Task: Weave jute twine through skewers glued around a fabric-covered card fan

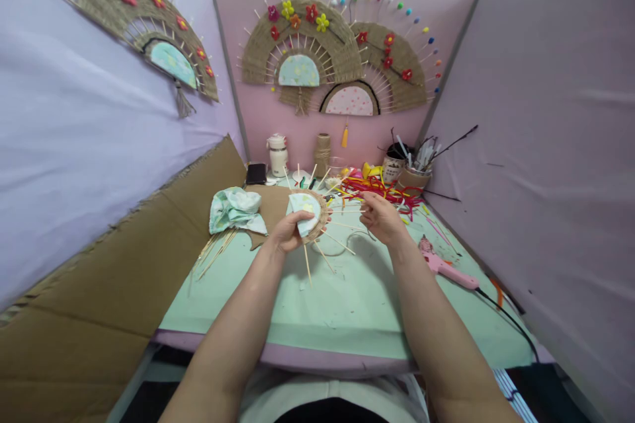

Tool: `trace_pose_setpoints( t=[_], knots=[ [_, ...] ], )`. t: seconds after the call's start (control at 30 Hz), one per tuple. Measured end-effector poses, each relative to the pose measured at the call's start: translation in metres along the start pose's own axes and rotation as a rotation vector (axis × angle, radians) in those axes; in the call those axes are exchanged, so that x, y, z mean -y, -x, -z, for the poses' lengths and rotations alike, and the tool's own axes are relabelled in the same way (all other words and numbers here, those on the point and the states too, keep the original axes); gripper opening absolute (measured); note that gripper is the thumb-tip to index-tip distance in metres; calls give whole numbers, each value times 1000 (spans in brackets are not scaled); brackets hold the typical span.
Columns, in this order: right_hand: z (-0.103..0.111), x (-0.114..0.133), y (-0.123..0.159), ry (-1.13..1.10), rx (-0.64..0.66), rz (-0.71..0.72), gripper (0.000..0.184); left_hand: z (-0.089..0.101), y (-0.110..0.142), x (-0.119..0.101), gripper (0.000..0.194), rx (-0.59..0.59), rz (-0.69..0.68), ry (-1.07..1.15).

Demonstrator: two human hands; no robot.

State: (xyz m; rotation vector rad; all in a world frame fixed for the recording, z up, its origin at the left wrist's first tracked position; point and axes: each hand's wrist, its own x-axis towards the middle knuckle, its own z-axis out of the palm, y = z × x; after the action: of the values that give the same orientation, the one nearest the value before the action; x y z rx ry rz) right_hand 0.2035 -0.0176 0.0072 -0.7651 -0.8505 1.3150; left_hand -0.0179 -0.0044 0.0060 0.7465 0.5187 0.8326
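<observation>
My left hand (288, 231) grips a small half-round fan piece (303, 203), its thumb on the pale floral fabric. Woven twine edges the fabric, and several thin wooden sticks fan outward from it. To its right, my right hand (381, 218) is closed in a pinch by the stick tips. A strand of twine (342, 252) loops below the sticks and runs up to that hand. On the left of the table lie crumpled floral cloth (235, 208), loose sticks (217, 252) and a cardboard piece (272, 201).
Red and yellow pipe cleaners (381, 190) are heaped behind my right hand. A pink glue gun (449, 271) with a black cord lies at right. At the back stand a twine spool (322, 153), a white bottle (278, 155) and a pot of sticks (415, 178). Cardboard (124, 264) borders the left.
</observation>
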Motion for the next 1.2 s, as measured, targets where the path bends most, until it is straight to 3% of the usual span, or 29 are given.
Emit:
trace_pose_setpoints(
  t=[0.2, 0.33, 0.43, 0.63, 0.77, 0.97, 1.2],
  knots=[
    [11, 16, 2, -136, 56, 78, 29, 4, -1, -2, 45, -48, 36, -36],
    [14, 12, -2, -68, -33, 150, 26, 4, 0, 3, 47, 96, 88, -81],
    [12, 3, -4, 55, -40, 105, 29, 3, 3, 5, 42, 237, 97, -93],
    [-5, -23, -6, 228, -123, 154, 27, -4, 5, 19, 36, 416, 174, -69],
    [-15, -37, -6, 324, -167, 233, 23, -14, 2, 35, 34, 395, 251, -29],
    [-14, -37, -7, 351, -229, 301, 22, -18, -1, 41, 35, 262, 160, -65],
    [-9, -34, -8, 311, -185, 325, 25, -22, 1, 36, 49, 346, 144, -87]
  ],
)
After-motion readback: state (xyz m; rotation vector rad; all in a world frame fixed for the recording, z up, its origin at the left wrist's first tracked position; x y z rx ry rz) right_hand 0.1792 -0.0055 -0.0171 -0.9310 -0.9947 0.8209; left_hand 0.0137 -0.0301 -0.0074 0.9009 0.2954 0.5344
